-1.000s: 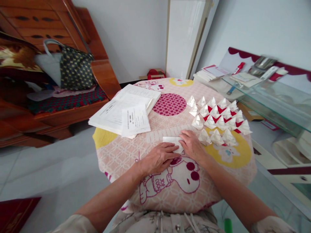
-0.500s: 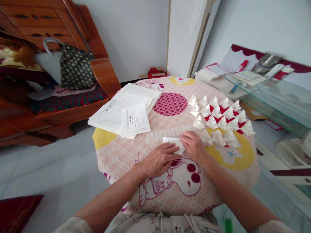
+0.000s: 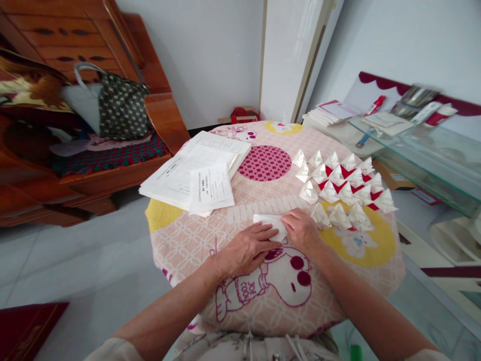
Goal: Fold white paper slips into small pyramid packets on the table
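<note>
A small folded sheet of white paper (image 3: 277,231) lies on the table in front of me, its far edge turned over in a strip. My left hand (image 3: 250,246) rests flat across the paper's left part, fingers stretched out and holding it down. At the paper's upper right corner, my right hand (image 3: 301,229) has its fingers closed on the folded edge. Part of the sheet is hidden beneath both hands. Beyond my right hand stand rows of folded white paper pieces (image 3: 339,217), peaked in shape.
Printed sheets lie in a stack (image 3: 169,175) at the left of the round table, a smaller slip (image 3: 211,189) on top. A patterned cloth (image 3: 180,245) covers the table. To the right is a glass shelf (image 3: 424,150) with several items; a wooden bench (image 3: 112,175) stands left.
The whole view has shifted slightly. Both hands stay at nearly the same place on the paper, and its fold looks much the same.
</note>
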Available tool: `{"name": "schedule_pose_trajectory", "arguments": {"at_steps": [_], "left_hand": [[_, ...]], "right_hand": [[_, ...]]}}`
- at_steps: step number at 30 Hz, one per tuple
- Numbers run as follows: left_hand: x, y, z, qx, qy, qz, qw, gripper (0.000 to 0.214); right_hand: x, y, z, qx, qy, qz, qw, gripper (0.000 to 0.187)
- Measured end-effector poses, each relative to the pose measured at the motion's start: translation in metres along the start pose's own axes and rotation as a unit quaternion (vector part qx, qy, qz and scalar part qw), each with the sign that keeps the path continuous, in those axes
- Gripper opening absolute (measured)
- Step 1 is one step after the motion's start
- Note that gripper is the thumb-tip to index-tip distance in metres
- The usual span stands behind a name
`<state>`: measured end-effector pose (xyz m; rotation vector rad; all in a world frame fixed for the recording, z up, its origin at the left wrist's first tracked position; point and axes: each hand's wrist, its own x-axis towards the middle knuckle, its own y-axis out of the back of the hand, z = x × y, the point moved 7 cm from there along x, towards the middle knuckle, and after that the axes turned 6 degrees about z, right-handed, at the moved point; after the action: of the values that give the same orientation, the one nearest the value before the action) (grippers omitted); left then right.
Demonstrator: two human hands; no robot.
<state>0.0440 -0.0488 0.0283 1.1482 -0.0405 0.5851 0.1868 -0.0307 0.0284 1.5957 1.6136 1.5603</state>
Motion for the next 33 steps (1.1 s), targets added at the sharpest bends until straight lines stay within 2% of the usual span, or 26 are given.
{"name": "schedule_pose_trajectory", "arguments": {"at_steps": [6,15,22,29,33], "left_hand": [[0.000,0.000,0.001,-0.001,0.003,-0.003,1.000,0.035],[0.002,0.004,0.006,0.004,-0.005,0.008,1.000,0.032],[0.001,0.005,0.007,0.018,-0.008,0.021,1.000,0.032],[0.002,0.005,0.008,0.034,-0.010,0.005,0.999,0.032],[0.001,0.004,0.008,0.039,-0.017,0.015,0.999,0.031]], "right_hand": [[-0.005,-0.002,-0.010,-0.027,0.045,-0.031,0.998,0.026],[-0.014,-0.003,-0.023,-0.096,0.115,-0.030,0.988,0.020],[-0.014,-0.003,-0.025,-0.099,0.132,-0.026,0.986,0.020],[-0.015,-0.005,-0.025,-0.080,0.140,-0.055,0.985,0.020],[-0.016,-0.002,-0.028,-0.071,0.133,-0.058,0.987,0.017]]}}
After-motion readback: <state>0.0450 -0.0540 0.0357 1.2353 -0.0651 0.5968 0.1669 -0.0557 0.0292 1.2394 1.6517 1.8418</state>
